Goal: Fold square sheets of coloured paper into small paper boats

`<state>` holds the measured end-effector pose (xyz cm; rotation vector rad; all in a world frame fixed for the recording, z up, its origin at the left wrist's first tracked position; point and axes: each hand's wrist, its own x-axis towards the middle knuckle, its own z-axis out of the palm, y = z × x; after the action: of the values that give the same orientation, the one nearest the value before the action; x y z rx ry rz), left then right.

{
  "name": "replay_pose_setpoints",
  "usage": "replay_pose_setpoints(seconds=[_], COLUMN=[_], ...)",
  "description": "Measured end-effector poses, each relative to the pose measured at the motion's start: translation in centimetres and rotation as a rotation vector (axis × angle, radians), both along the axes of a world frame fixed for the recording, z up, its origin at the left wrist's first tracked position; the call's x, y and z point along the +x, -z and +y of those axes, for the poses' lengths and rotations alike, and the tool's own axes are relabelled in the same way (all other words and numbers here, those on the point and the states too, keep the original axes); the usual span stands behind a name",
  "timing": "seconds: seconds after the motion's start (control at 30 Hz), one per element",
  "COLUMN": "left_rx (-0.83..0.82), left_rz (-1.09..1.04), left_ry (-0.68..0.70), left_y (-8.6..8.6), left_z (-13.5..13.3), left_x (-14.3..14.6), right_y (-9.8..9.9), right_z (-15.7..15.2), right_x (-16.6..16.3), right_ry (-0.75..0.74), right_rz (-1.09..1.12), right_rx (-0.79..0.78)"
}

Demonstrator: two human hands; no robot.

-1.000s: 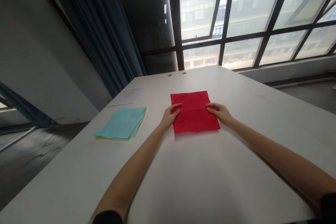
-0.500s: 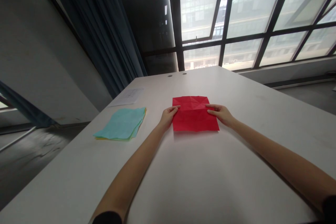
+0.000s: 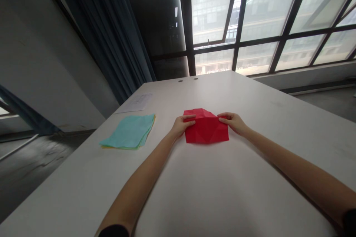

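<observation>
A creased red sheet of paper [image 3: 206, 130] is held above or on the white table [image 3: 194, 189], bent along a crosswise ridge so its far part slopes away. My left hand [image 3: 180, 125] pinches its left side at the ridge, thumb and fingers closed. At the right end of the same ridge, my right hand [image 3: 233, 121] grips the paper between thumb and fingers. The undersides of the fingers and the back of the sheet are hidden.
A stack of coloured paper [image 3: 129, 131], light blue on top with yellow edges below, lies left of my left hand. Behind it is a white printed sheet [image 3: 136, 103]. Windows [image 3: 214, 59] and a dark curtain [image 3: 111, 37] stand beyond the table.
The red paper, flatter before, now bends up along its middle crease, and its far part looks shorter. My left hand has moved slightly inward and to the right along the sheet.
</observation>
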<state>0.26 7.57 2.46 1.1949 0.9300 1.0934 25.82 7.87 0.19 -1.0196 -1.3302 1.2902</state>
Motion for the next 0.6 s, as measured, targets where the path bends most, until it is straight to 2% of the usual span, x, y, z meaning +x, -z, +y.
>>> replay_pose_setpoints(seconds=[0.1, 0.27, 0.37, 0.6], left_rx=[-0.025, -0.064, -0.098, -0.155], left_rz=[-0.026, -0.110, -0.150, -0.228], left_ry=[0.014, 0.047, 0.058, 0.117], left_y=[0.0, 0.1, -0.2, -1.1], left_z=[-0.3, -0.6, -1.0, -1.9], left_x=[0.3, 1.0, 1.4, 2.2], right_y=[0.3, 0.4, -0.3, -2.0], right_z=[0.0, -0.1, -0.8, -2.6], right_x=[-0.2, -0.5, -0.9, -2.3], right_ry=[0.037, 0.200, 0.193, 0.128], right_rz=[-0.177, -0.517, -0.560, -0.652], right_rx=[0.142, 0.486, 0.644, 0.851])
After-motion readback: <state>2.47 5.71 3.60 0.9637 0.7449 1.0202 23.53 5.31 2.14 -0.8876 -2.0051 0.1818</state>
